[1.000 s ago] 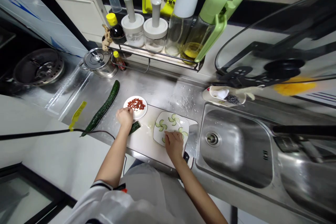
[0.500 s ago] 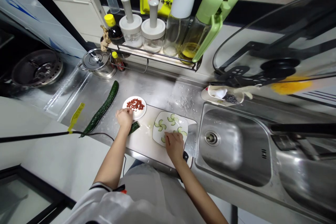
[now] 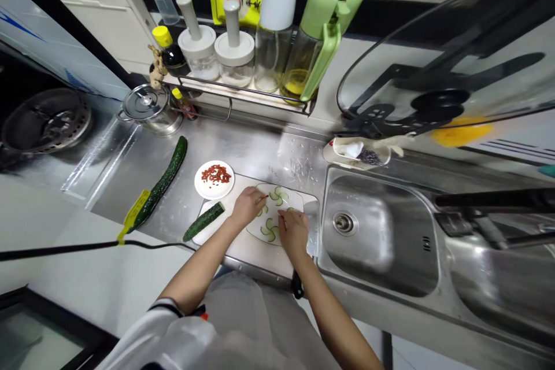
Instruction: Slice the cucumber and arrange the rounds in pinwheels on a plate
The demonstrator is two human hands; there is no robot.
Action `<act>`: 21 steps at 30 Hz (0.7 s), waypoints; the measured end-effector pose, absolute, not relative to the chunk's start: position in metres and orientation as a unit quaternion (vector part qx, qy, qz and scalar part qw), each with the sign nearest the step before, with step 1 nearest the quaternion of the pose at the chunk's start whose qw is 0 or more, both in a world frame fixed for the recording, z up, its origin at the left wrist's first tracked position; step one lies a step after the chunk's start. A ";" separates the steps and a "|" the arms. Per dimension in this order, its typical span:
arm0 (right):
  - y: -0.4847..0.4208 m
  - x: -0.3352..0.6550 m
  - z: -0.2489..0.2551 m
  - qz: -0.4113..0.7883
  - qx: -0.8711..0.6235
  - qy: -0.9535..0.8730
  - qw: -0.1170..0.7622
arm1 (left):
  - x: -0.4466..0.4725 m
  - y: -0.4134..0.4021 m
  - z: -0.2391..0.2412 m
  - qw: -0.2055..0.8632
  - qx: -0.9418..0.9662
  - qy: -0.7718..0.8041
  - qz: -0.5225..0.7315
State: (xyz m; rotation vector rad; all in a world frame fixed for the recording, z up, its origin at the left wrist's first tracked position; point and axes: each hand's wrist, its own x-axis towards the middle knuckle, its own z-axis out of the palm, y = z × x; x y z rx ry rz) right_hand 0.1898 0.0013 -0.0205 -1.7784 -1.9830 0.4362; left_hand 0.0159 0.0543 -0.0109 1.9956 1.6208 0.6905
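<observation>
My left hand (image 3: 248,206) is over the left edge of a square white plate (image 3: 255,233), thumb and finger pinched on a tiny red goji berry (image 3: 266,196). Close to the plate's right side, my right hand (image 3: 295,235) has its fingertips pressed together; what they hold, if anything, is too small to make out. Pinwheels of thin cucumber slices (image 3: 269,230) lie on the plate, some hidden by my hands. A round white dish (image 3: 214,192) of goji berries (image 3: 217,174) sits at the left. Beside my left forearm a cut cucumber piece (image 3: 203,221) rests on the cutting board (image 3: 238,246).
A whole cucumber (image 3: 167,176) lies farther left, near a lidded steel pot (image 3: 151,110). Jars and an oil bottle (image 3: 303,63) stand on the wall rack. The sink (image 3: 381,231) is at the right. A black knife handle (image 3: 297,285) juts past the counter edge.
My left hand has moved right from the goji berry dish to the square plate, with a berry between its fingertips. My right hand stays over the plate. The view has shifted slightly.
</observation>
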 end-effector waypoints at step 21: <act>0.029 0.193 -0.035 0.145 -0.661 -0.706 0.209 | 0.046 0.082 -0.033 0.220 0.831 0.488 0.150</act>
